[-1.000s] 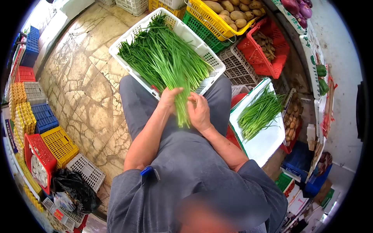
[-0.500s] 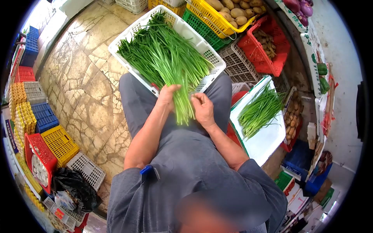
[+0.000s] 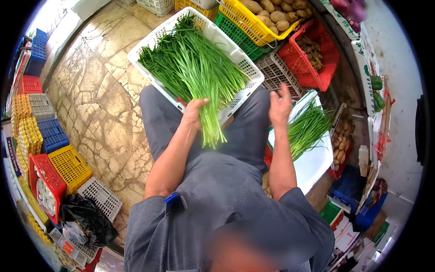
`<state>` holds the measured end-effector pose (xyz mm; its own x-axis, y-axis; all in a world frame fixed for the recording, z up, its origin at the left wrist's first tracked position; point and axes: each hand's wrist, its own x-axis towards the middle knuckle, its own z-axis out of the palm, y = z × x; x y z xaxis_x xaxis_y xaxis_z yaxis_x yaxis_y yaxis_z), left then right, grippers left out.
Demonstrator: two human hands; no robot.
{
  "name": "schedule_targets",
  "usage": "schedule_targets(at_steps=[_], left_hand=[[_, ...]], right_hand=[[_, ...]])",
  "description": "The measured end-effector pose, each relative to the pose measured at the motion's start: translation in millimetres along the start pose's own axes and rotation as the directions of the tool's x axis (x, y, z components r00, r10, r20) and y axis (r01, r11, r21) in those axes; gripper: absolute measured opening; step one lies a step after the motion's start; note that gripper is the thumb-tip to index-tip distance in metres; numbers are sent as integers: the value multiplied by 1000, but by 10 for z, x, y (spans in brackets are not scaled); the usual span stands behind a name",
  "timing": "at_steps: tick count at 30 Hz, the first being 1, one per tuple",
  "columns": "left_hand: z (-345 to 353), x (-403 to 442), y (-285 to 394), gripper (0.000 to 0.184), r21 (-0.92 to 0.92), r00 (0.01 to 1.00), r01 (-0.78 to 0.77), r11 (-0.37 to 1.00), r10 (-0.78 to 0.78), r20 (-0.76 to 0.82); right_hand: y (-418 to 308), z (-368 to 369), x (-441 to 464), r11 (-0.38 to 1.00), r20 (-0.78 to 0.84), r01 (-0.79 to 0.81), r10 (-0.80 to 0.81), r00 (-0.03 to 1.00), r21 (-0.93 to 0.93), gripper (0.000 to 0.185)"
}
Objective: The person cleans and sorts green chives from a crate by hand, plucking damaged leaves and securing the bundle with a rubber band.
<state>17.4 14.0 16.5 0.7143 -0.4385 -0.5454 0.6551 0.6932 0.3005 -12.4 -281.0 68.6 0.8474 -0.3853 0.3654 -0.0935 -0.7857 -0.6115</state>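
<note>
A white basket (image 3: 247, 97) rests tilted across the knees, heaped with long green leafy stalks (image 3: 181, 63). My left hand (image 3: 195, 113) is closed round a bunch of green stalks (image 3: 210, 122) at the basket's near edge, the pale ends hanging towards the lap. Off to the right, my right hand (image 3: 280, 106) is raised with its fingers apart and nothing visible in it. Beside and partly behind that hand and forearm, a smaller pile of green stalks (image 3: 308, 129) lies on a white tray (image 3: 312, 174).
Beyond the basket are a yellow crate of potatoes (image 3: 278, 16), a green crate (image 3: 235, 36) and a red basket (image 3: 326, 59) holding ginger-like roots. Egg trays (image 3: 29, 136), a yellow crate (image 3: 70, 167) and a black plastic bag (image 3: 90, 220) stand on the left.
My right hand has left the stalk ends, moved right and up towards the white tray, and opened. My left hand has stayed nearly in place, still holding the bunch.
</note>
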Motion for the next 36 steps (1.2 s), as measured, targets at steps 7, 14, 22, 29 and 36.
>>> schedule_targets(at_steps=[7,14,22,29,36], left_hand=[[-156,61,-35,41,72,997,17,997,-22,76],[-44,47,-36,35,40,996,-5,999,2,87],[-130,118,-57,34,-3,1000,-23,1000,23,-8],[-238,163,-69,37,-12,999,25,1000,-25,29],[-186,117,-58,39,-58,994,77,995,-72,77]], right_hand=[[-809,724,-443,757,694,-470,30,720,454,36],[-650,757,-403,766,700,-458,14,714,451,36],[-576,521,-391,821,728,-443,49,684,361,31],[-720,285,-387,867,722,-307,-84,687,393,13],[-735,378,-549,910,632,-192,-92,770,367,12]])
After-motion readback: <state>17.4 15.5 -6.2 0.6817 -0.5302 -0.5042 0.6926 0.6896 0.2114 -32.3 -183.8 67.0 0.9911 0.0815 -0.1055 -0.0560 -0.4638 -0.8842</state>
